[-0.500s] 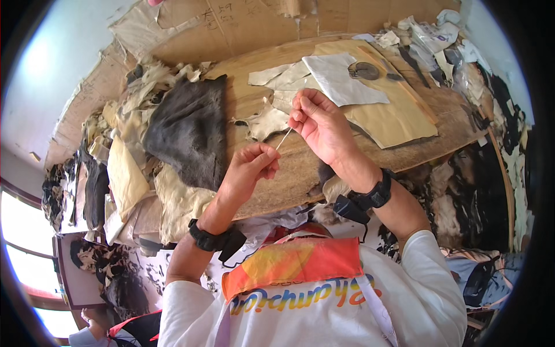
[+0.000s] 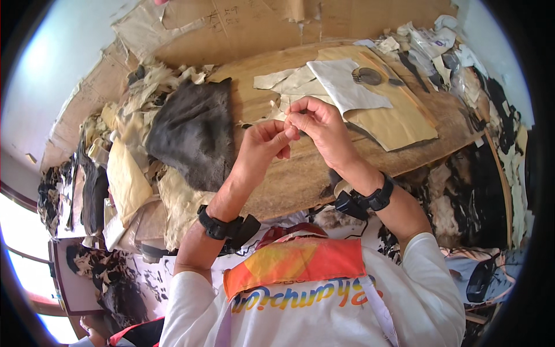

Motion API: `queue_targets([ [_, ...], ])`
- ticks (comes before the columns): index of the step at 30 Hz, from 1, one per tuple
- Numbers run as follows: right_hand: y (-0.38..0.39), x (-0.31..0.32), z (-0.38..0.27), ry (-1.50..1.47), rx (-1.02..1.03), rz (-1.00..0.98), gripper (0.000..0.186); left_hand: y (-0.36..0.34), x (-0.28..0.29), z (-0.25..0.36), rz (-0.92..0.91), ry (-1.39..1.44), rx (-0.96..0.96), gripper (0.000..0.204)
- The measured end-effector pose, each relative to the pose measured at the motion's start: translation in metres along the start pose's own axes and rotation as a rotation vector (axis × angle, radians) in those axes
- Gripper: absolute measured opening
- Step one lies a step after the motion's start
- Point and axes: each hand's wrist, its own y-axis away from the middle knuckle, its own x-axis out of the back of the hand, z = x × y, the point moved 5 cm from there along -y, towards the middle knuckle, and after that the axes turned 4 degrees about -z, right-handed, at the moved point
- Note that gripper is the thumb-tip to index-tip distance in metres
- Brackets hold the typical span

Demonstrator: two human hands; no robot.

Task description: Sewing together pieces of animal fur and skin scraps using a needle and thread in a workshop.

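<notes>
the thin pale strip, seen between the hands half a second before, was out of sight; maybe the fingertips hid it. the left hand (image 2: pixel 263 146) had come up to meet the right hand (image 2: pixel 318 123), so the gap was gone and both likely worked at one small spot. their fingers were curled and pinched close, but i could not tell if either one gripped the strip. they were up over the surface (image 2: pixel 277 188). past them lay pale scraps (image 2: pixel 298 82) and a white sheet (image 2: pixel 350 85); a dark furry hide (image 2: pixel 193 133) lay to the left.
</notes>
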Motion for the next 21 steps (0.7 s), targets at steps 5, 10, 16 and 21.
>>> queue_targets([
  [5,-0.001,0.007,0.009,0.0,0.05,0.09,0.008,0.003,-0.002,-0.014,-0.019,0.234,0.006,0.016],
  [10,-0.003,0.013,0.026,-0.347,-0.106,0.146,0.01,0.013,0.007,-0.034,-0.075,0.305,0.114,0.013],
  [16,-0.007,0.023,0.036,-0.641,-0.109,0.083,0.007,0.028,0.018,-0.049,-0.105,0.289,0.214,0.011],
  [21,-0.006,0.034,0.04,-0.61,-0.114,0.126,0.006,0.036,0.034,-0.054,-0.057,0.254,0.284,0.011],
])
